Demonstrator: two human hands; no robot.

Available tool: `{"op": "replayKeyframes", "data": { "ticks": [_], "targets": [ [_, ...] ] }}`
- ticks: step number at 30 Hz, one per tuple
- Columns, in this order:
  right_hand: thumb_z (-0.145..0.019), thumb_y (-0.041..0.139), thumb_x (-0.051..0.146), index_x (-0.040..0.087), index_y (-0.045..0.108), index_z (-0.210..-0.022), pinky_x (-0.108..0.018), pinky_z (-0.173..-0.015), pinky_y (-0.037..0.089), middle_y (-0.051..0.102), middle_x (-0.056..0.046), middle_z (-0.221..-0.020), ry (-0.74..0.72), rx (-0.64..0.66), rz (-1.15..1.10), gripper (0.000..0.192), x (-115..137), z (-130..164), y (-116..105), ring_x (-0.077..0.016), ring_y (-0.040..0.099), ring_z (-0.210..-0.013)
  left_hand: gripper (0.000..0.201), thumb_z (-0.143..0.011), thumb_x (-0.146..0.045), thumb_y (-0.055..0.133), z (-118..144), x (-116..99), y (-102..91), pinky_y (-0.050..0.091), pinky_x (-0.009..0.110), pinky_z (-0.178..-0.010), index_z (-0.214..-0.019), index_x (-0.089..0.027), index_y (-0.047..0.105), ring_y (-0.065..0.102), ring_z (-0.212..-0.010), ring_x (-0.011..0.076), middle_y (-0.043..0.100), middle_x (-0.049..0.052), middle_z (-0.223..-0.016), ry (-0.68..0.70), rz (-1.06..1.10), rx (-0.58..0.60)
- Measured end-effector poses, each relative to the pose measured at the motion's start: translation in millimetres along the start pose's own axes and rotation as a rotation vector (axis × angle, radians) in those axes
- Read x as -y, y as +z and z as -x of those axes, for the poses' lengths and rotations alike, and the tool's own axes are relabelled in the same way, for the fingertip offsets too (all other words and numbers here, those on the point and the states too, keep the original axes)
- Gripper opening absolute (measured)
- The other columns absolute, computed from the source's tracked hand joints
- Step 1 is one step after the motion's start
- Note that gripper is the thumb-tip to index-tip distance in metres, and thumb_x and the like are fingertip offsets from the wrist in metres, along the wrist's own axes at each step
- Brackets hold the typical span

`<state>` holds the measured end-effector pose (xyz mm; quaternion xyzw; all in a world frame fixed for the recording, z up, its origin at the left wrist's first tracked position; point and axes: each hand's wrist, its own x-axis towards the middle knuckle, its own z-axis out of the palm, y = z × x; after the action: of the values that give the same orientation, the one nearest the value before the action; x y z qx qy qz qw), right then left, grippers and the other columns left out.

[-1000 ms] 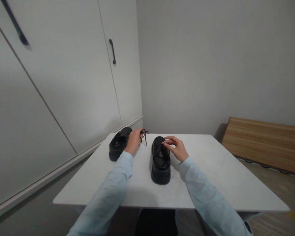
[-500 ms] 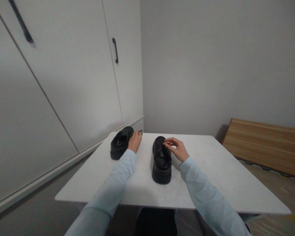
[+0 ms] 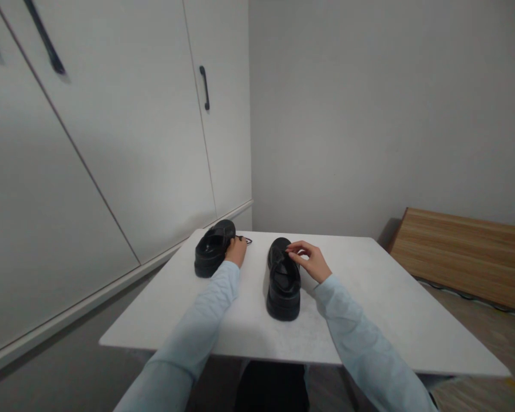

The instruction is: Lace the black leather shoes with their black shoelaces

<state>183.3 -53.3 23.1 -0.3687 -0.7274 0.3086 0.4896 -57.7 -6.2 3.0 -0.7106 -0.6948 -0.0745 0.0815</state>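
Two black shoes stand on a white table (image 3: pixel 352 320), their heels towards me. My left hand (image 3: pixel 236 250) is at the right side of the left shoe (image 3: pixel 209 254), its fingers curled round a thin black shoelace (image 3: pixel 249 241) whose loop sticks out past the fingertips. Over the lacing of the right shoe (image 3: pixel 283 300), my right hand (image 3: pixel 311 260) makes a pinch with thumb and forefinger. What lies between those fingertips is too small and dark to make out.
A white cabinet (image 3: pixel 124 143) with black handles borders the table on the left. Behind it rises a plain grey wall (image 3: pixel 369 114). At the right, beyond the table, sits a low wood-grained piece of furniture (image 3: pixel 463 246) with a dark cable along its foot.
The black shoelace loop by my left hand has dropped from upright to lying low, and that hand has lowered slightly. My right hand stays pinched at the right shoe. The view has shifted slightly.
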Motion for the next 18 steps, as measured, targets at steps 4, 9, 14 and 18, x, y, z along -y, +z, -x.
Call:
{"op": "replayKeyframes", "data": {
  "ticks": [4,9,14,18],
  "targets": [
    [-0.074,0.064,0.03,0.018,0.067,-0.088,-0.033,-0.071,0.048,0.069,-0.007,-0.088,-0.017,0.014,0.032,0.019,-0.6,0.1,-1.4,-0.0184,0.061,-0.079,0.033,-0.086,-0.001,0.034,-1.1,-5.2,-21.7,0.043,0.034,-0.087,-0.11,-0.006,0.056,0.059,-0.097,0.0221,0.063,0.019,-0.101,0.022,0.022,0.057],
    [-0.073,0.064,0.029,0.019,0.068,-0.088,-0.035,-0.073,0.049,0.068,-0.006,-0.088,-0.024,0.023,0.06,0.018,-1.5,0.2,-2.8,-0.0187,0.06,-0.08,0.026,-0.084,-0.001,0.038,-0.6,-15.0,-57.5,0.047,0.038,-0.08,-0.097,-0.003,0.061,0.059,-0.099,0.028,0.062,0.024,-0.1,-0.01,0.029,0.056],
    [-0.072,0.065,0.028,0.019,0.068,-0.087,-0.035,-0.073,0.048,0.068,-0.006,-0.088,-0.023,0.03,0.074,0.018,-2.5,-0.5,-3.3,-0.0192,0.059,-0.082,0.027,-0.088,-0.007,0.037,17.3,-36.3,-94.5,0.047,0.039,-0.077,-0.099,-0.008,0.062,0.059,-0.098,0.0302,0.062,0.02,-0.099,0.068,0.047,0.0],
    [-0.072,0.064,0.028,0.019,0.068,-0.087,-0.034,-0.072,0.048,0.068,-0.006,-0.087,-0.021,0.03,0.067,0.017,-2.5,-0.5,-3.9,-0.019,0.059,-0.081,0.021,-0.087,-0.009,0.043,47.7,-62.9,-116.0,0.047,0.037,-0.078,-0.095,-0.009,0.063,0.061,-0.091,0.0267,0.064,0.015,-0.09,0.196,0.095,-0.034]
  ]
}}
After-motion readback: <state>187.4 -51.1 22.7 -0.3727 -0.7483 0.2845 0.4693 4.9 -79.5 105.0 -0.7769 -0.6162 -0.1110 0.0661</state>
